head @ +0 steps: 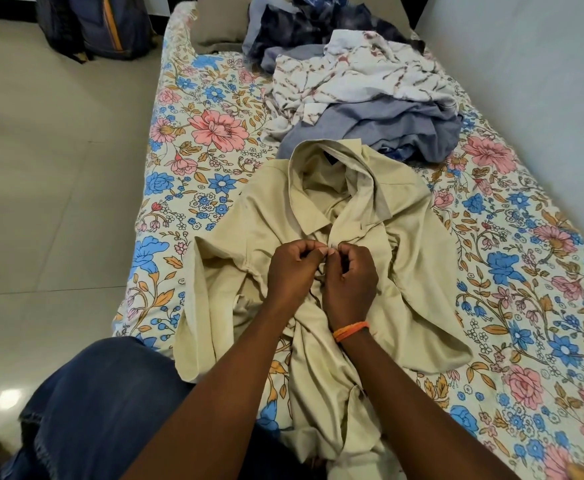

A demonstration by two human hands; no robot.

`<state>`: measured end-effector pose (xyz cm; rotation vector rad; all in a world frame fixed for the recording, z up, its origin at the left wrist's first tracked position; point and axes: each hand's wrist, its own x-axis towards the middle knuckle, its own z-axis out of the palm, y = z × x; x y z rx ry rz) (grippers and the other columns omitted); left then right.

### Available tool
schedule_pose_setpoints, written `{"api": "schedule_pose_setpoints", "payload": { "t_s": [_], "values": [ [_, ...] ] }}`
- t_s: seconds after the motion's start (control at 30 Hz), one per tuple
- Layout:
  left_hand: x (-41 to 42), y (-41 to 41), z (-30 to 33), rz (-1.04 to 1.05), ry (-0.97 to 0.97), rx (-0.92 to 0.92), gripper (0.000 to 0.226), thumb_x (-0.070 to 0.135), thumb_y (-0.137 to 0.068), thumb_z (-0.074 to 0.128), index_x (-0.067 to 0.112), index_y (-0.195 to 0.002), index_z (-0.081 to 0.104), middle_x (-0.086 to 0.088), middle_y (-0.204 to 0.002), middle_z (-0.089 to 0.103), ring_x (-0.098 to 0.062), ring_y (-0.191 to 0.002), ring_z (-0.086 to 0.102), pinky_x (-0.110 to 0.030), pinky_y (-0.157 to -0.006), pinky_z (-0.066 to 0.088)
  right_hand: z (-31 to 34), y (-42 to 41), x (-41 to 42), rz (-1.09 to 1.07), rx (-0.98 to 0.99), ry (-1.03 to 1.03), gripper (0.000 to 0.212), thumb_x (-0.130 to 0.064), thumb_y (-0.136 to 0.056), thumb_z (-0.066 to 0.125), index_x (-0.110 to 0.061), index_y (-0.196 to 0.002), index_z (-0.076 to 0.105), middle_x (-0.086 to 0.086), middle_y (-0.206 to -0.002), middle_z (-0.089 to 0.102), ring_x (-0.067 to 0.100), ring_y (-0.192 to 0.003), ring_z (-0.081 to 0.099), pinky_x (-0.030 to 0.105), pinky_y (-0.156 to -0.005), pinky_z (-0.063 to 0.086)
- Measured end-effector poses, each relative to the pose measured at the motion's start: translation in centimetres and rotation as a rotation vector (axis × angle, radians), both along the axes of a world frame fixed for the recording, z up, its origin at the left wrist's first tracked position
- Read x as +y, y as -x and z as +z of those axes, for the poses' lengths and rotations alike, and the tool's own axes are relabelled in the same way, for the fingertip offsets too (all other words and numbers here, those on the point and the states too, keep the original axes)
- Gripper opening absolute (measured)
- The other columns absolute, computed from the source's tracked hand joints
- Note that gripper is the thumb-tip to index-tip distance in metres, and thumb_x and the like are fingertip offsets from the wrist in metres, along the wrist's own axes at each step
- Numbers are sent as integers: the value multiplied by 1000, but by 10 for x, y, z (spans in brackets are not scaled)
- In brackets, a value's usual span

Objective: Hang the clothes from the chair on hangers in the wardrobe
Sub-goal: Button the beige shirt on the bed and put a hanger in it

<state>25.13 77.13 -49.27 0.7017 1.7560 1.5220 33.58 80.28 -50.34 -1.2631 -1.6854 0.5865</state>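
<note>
Clothes heap (360, 98) beyond beige shirt (405, 244); both hands' fingers (321, 251) pinching placket, perhaps button

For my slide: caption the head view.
Both hands, left hand and right hand, pinch the beige shirt placket on the floral bed.

We see a beige collared cotton shirt (401, 244) spread front-up and rumpled, its collar pointing away from us and its sleeves crumpled at either side. Just beyond its collar lies a loose heap: a white crinkled garment with a brownish branch print (349, 81), a grey-blue plain cloth garment (398, 124) under it, and a dark navy mottled garment (304, 26) farthest back.
</note>
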Motion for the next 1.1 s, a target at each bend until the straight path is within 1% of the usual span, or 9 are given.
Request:
{"api": "schedule_pose_setpoints", "payload": {
  "t_s": [0.1, 0.27, 0.37, 0.6, 0.7, 0.8, 0.87, 1.0, 1.1],
  "values": [
    [-1, -2, 2, 13, -2, 12, 17, 19, -88, 68, 29, -74, 72, 8, -74, 74, -8, -74, 70, -36, -79, 57, 0, 0, 0, 15, -17, -35, 3, -4, -89, 65, -6, -88, 66, 6, -84, 61, 19, -76, 56, 28, -68, 45],
    [-1, -2, -1, 8, -2, 9, 15, 22, -87, 66, 27, -77, 75, 4, -75, 74, -21, -77, 71, -45, -80, 57, -1, 0, 0, 16, -30, -40, 3, -4, -88, 67, -6, -87, 68, 6, -83, 62, 16, -74, 56, 24, -67, 43],
    [-2, -3, 0, 35, 4, 9, 16, 18, -88, 66, 25, -76, 75, 4, -74, 74, -20, -75, 71, -45, -78, 57, -2, -2, -1, 22, -28, -10, 5, -5, -86, 69, -10, -84, 70, 2, -81, 64, 13, -72, 58, 23, -65, 45],
    [-3, -3, -2, 65, 17, 44, 13, 17, -87, 67, 21, -82, 78, 6, -75, 75, -10, -74, 71, -41, -77, 58, -1, -9, -1, 123, 132, 164, 14, -10, -85, 66, -11, -92, 78, -5, -84, 72, 2, -80, 66, 19, -76, 52],
    [-3, -3, 1, 60, 16, 39, 10, 17, -86, 69, 18, -82, 78, 6, -78, 75, -9, -78, 71, -39, -80, 58, 3, -15, 4, 130, 229, 315, 13, -7, -84, 71, -15, -92, 78, 1, -77, 75, 13, -71, 70, 28, -69, 56],
    [-2, -2, 0, 37, 25, 8, 14, 18, -88, 69, 22, -77, 76, 1, -75, 75, -18, -76, 71, -42, -78, 58, 8, -16, 12, 124, 290, 432, 14, -2, -81, 74, -16, -82, 77, 1, -66, 72, 10, -57, 62, 27, -59, 52],
    [-2, -1, -1, 28, 20, -7, 15, 19, -91, 67, 18, -79, 77, -4, -73, 74, -20, -71, 69, -44, -75, 56, 10, -16, 14, 135, 293, 451, 12, -2, -78, 77, -14, -78, 76, 3, -64, 71, 10, -55, 60, 29, -59, 51],
    [-3, -1, 3, 32, 20, -19, 14, 17, -88, 70, 25, -77, 76, -1, -72, 75, -13, -67, 69, -36, -68, 57, 10, -15, 13, 132, 311, 443, 22, -1, -79, 77, -21, -73, 73, -2, -63, 70, 7, -55, 60, 26, -57, 52],
    [-4, -1, 3, 31, -6, -20, 9, 18, -86, 73, 22, -80, 78, 3, -71, 75, -13, -68, 72, -30, -66, 57, 7, -15, 12, 134, 315, 411, 17, -3, -80, 78, -19, -78, 74, 1, -69, 72, 9, -60, 63, 28, -61, 54]
  ]
}}
